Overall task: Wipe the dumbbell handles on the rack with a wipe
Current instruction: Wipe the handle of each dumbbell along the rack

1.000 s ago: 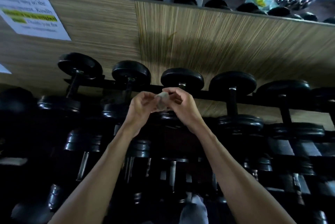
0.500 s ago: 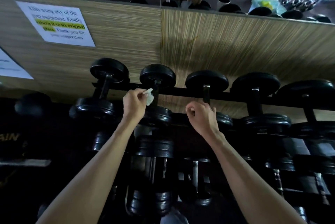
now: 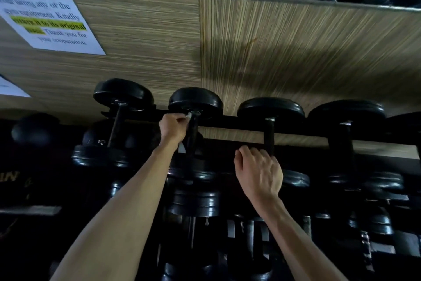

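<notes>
A person at a gym rack [image 3: 230, 124] reaches with both bare arms toward the top row of black dumbbells, set below a wood-grain wall panel [image 3: 273, 53] and a mirror strip. The left hand [image 3: 172, 126] is curled round the far end of the second dumbbell's handle [image 3: 192, 135], pinching a pale wipe [image 3: 188, 116] against it just under the far weight head [image 3: 196, 101]. That handle's long axis runs away from the camera, toward the wall, tilted slightly leftward at the near end; its neighbours lie parallel, each with one head against the wall side and one nearer the person. The right hand [image 3: 258, 171] sits at the near end of the third handle [image 3: 269, 137], fingers bent over the bar; whether they truly clasp it cannot be told, as the fingertips are hidden behind the knuckles. A printed notice [image 3: 52, 23] with a yellow highlighted line is stuck to the panel at upper left.

Half a second ago the left hand held the wipe just beside the second handle, near its middle; it has since moved up to the far end and closed on the bar. The right hand stays at the third handle. A second ago both hands were together, working the wipe between them.
</notes>
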Motion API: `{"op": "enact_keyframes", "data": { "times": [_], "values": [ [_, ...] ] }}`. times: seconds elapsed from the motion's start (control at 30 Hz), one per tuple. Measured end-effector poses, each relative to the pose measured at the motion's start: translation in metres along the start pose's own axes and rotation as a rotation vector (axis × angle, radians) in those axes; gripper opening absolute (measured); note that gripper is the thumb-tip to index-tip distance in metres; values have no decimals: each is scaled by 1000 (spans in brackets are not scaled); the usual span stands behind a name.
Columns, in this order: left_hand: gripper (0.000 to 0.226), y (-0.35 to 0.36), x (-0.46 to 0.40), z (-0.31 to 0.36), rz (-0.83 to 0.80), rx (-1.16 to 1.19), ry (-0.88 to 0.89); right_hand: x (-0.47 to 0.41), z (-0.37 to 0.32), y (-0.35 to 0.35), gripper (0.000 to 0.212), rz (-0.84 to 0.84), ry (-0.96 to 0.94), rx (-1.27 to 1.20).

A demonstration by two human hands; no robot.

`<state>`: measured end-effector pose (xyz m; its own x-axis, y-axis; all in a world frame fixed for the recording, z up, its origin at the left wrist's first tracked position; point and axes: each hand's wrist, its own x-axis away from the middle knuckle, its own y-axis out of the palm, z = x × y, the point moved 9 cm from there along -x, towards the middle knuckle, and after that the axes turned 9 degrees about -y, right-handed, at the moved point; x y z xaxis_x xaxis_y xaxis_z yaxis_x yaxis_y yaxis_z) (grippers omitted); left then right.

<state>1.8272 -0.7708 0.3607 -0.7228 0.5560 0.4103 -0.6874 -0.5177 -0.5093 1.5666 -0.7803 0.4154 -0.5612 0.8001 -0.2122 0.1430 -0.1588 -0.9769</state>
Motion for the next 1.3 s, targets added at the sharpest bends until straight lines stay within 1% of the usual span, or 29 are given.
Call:
{"op": "enact_keyframes", "data": {
  "times": [0.07, 0.1, 0.13, 0.2, 0.27, 0.3, 0.37, 0.4, 0.47, 0.53, 0.6, 0.63, 0.67, 0.73, 0.8, 0.87, 0.93, 1.0, 1.03, 1.07, 1.13, 1.2, 1.27, 1.3],
  "values": [
    [8, 11, -16, -12, -124, 185, -118, -1, -4, 2, 21, -1, -22, 2],
    [8, 14, -18, -17, -200, 236, -148, 0, -5, 4, 20, -1, -27, -1],
    [10, 17, -14, -21, -294, 244, -164, 0, -6, 3, 18, 5, -31, -6],
    [15, 18, -1, -33, -457, 148, -183, -1, -6, 5, 17, 7, -46, -15],
    [17, 16, 8, -43, -506, 74, -199, -1, -7, 6, 19, 9, -64, -12],
    [17, 16, 9, -40, -476, 87, -190, -1, -8, 5, 19, 12, -70, -11],
    [19, 11, -4, -24, -298, 163, -154, -2, -9, 5, 17, 10, -75, -15],
    [19, 8, -10, -14, -199, 162, -130, -2, -10, 5, 16, 11, -77, -18],
    [17, 5, -10, 3, -107, 111, -79, -1, -9, 6, 15, 7, -78, -22],
    [18, 2, 3, 2, -116, 56, -61, -1, -8, 6, 16, 7, -76, -17],
    [10, -2, 20, -10, -158, -54, -58, -1, -9, 6, 17, 7, -64, -14],
    [4, -2, 27, -14, -181, -122, -38, -1, -8, 6, 18, 9, -59, -15],
    [4, -1, 30, -16, -181, -186, -3, -1, -8, 5, 18, 13, -55, -18],
    [6, -2, 29, -7, -120, -228, 51, -2, -9, 2, 17, 18, -49, -20],
    [6, -3, 26, 9, -44, -197, 75, -2, -9, 1, 17, 22, -45, -21],
    [11, -2, 29, 16, -6, -187, 111, -1, -8, 1, 18, 29, -44, -20],
    [12, -2, 39, 8, -33, -273, 138, 0, -7, 2, 19, 28, -48, -22],
    [14, 1, 51, -5, -105, -389, 149, 1, -7, 2, 20, 22, -45, -23],
    [14, 1, 55, -7, -126, -409, 148, 1, -7, 2, 20, 17, -47, -25],
    [13, 0, 54, -5, -117, -385, 148, 2, -7, 2, 21, 13, -50, -29],
    [16, -5, 45, 9, -40, -235, 151, 4, -7, 2, 21, 14, -66, -38],
    [15, -5, 35, 26, 19, -113, 196, 6, -5, 0, 21, 25, -83, -36],
    [7, -1, 28, 30, 30, -126, 213, 7, -3, 0, 22, 32, -94, -32],
    [7, 0, 27, 25, 3, -162, 197, 8, -2, 0, 22, 40, -98, -30]
  ]
}}
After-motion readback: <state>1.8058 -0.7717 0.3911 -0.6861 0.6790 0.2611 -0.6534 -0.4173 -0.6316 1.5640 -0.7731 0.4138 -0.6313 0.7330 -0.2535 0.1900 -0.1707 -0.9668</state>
